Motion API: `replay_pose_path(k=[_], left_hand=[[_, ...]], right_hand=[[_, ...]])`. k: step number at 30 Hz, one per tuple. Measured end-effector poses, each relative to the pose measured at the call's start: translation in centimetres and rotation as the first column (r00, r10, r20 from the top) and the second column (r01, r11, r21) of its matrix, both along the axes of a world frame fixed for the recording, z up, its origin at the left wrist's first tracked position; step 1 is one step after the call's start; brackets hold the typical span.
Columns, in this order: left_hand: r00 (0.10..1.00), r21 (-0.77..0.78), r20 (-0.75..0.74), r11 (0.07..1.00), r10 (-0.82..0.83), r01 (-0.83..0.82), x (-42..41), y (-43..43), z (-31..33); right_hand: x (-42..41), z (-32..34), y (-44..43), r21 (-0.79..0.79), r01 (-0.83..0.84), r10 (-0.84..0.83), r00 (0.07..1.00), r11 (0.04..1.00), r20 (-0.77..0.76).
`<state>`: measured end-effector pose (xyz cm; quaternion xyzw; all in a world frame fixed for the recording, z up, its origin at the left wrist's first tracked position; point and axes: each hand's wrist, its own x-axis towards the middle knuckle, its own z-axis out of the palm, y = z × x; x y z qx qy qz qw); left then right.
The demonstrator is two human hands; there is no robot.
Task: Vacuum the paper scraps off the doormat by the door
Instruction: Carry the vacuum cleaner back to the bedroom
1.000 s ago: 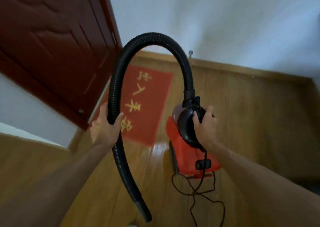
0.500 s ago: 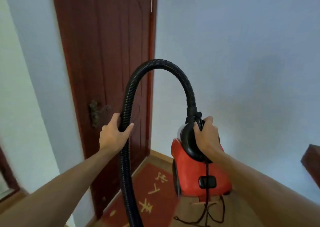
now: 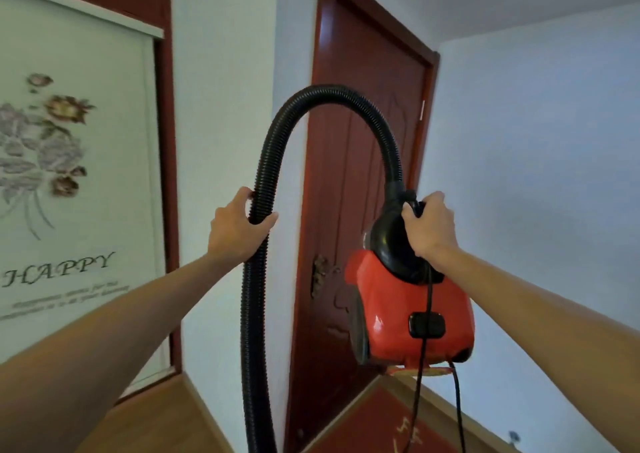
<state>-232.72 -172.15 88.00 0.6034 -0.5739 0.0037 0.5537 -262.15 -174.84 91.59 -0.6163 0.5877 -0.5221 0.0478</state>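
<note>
**A:** What have my hands got from where you sit?

**B:** I see my right hand [image 3: 429, 226] wrapped tight round the black carry handle [image 3: 394, 238] on top of the red vacuum cleaner [image 3: 412, 314], fingers curled over the front of it. The whole canister hangs in the air from that grip, clear of the floor.

**A:** And the left?

**B:** My left hand [image 3: 239, 226] is closed round the black ribbed hose [image 3: 322, 96], thumb on one side and fingers on the other, part way up its left run. From there the hose rises, arches over between my two hands and drops into the collar at the top of the canister, just beside my right knuckles. Below my left hand it hangs straight down and leaves the bottom of the view, so I cannot see its nozzle.

**A:** Anything trailing?

**B:** The black power cord [image 3: 424, 366] falls from the canister's back, past the dark switch [image 3: 426, 324], and out of the bottom edge.

**A:** Where is the mat?

**B:** The red doormat [image 3: 377, 425] lies on the wooden floor [image 3: 166, 421] at the foot of the dark red door [image 3: 367, 148], below the hanging canister; only its near part shows, with yellow characters on it. I cannot make out paper scraps on it. To the left is a pale panel [image 3: 76, 162] with flowers and the word HAPPY.
</note>
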Motion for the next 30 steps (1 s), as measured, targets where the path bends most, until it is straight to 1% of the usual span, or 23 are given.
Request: replay_pose_path(k=[3,9,12,16,21,25,30], left_hand=[[0.996,-0.010,0.012,0.996,0.084,-0.084,6.2,3.9,0.9],[0.971,0.049,-0.003,0.970,0.237,-0.237,19.4,12.2,0.0],[0.950,0.070,-0.015,0.948,0.312,-0.310,24.5,15.8,-0.8],[0.921,0.075,-0.040,0.920,0.388,-0.385,30.8,19.4,-1.5],[0.855,0.078,-0.060,0.856,0.515,-0.511,38.2,21.6,-2.4],[0.802,0.071,-0.073,0.806,0.592,-0.588,44.0,21.2,-3.0],[0.698,0.069,-0.054,0.700,0.714,-0.710,51.7,19.2,-3.6]], right_hand=[[6.5,0.8,1.2,0.019,-0.082,0.082,0.997,0.996,0.003],[20.0,0.9,4.3,0.029,-0.259,0.258,0.966,0.966,0.023],[26.3,1.0,5.3,0.034,-0.350,0.348,0.936,0.936,0.047],[34.9,0.5,5.8,0.062,-0.491,0.487,0.871,0.869,0.066],[45.1,-0.7,4.5,0.060,-0.600,0.597,0.800,0.798,0.064],[53.1,-1.8,2.0,0.058,-0.679,0.677,0.734,0.732,0.045],[63.0,-2.8,-2.1,0.086,-0.761,0.764,0.645,0.643,-0.007]])
